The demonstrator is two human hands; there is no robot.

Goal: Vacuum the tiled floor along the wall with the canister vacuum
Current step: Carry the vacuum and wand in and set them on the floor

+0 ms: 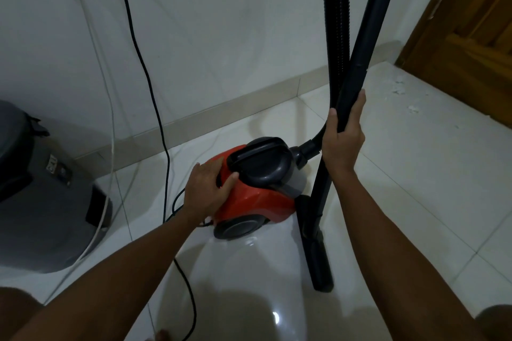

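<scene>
Bin (41, 196): grey, far left on the floor, against the wall; a white cable (110, 124) hangs down in front of it.
Cord (144, 63): black, runs down the wall to the floor behind the vacuum, loops toward the camera.
Left hand (206, 192): lies on the rear top of the vacuum, fingers spread flat over the red shell, thumb by the handle; grip wide, nothing held.
Vacuum (257, 199): red canister with black handle and grey wheel, on the floor near the skirting, just left of the wand.
Floor (401, 202): glossy white tiles; pale skirting along the wall.
Hose (336, 36): black, ribbed, rises from the front of the canister out of the top of view, beside the wand.
Wand (368, 36): black tube, nearly upright, leaning slightly right; its nozzle (320, 263) rests on the floor just right of the canister.
Right hand (343, 141): grip wrapped round the wand at mid-height, thumb left, fingers right.
Debris (399, 86): white bits on the tiles near the door.
Door (471, 36): brown wood, far right.
</scene>
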